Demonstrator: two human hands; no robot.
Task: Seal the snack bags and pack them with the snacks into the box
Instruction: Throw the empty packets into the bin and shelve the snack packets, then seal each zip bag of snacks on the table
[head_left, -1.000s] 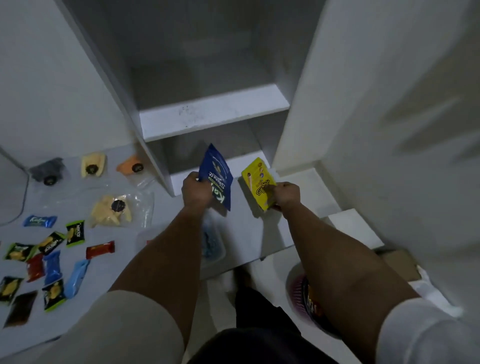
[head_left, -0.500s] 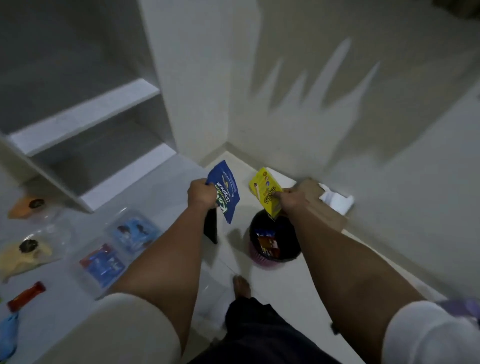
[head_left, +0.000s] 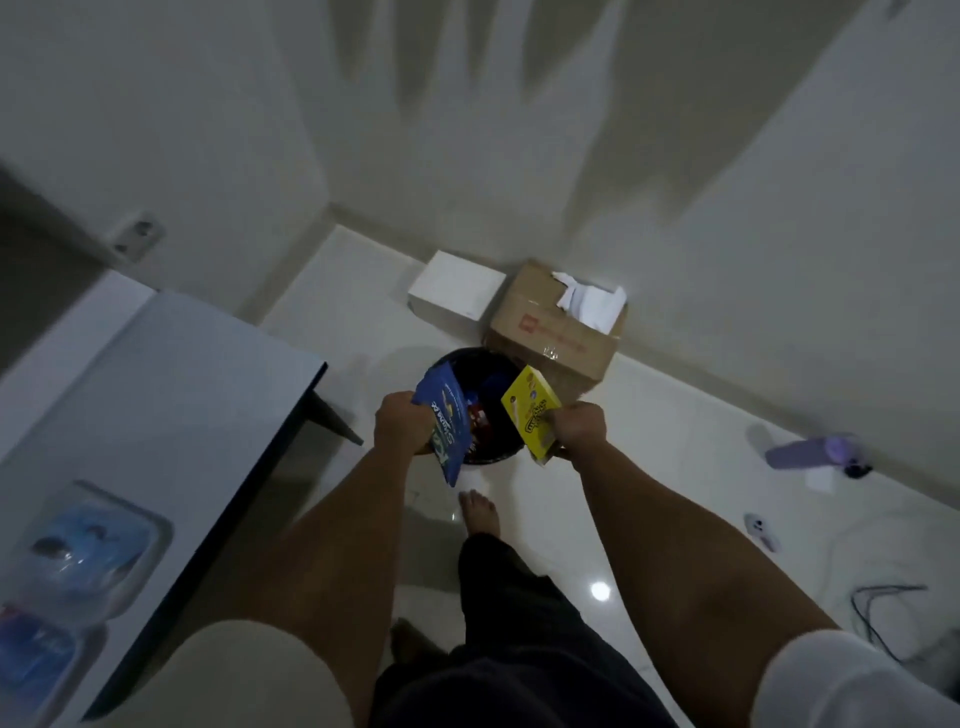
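My left hand (head_left: 401, 427) grips a blue snack packet (head_left: 444, 422), and my right hand (head_left: 581, 429) grips a yellow snack packet (head_left: 532, 410). Both packets hang over a round black bin (head_left: 470, 362) on the floor, which holds some wrappers. Behind the bin stands a brown cardboard box (head_left: 550, 327) with white paper sticking out of its top. On the table at the lower left lie clear zip bags with blue snacks (head_left: 78, 553) inside.
The white table (head_left: 171, 395) with a dark edge fills the left side. A small white box (head_left: 454, 288) sits beside the cardboard box by the wall. A purple bottle (head_left: 810, 451), a small white device and cables lie on the floor at right. My bare foot (head_left: 480, 512) stands near the bin.
The view has swung right, from the table and shelf to the floor corner. Both hands have carried the blue and yellow packets over the black bin.
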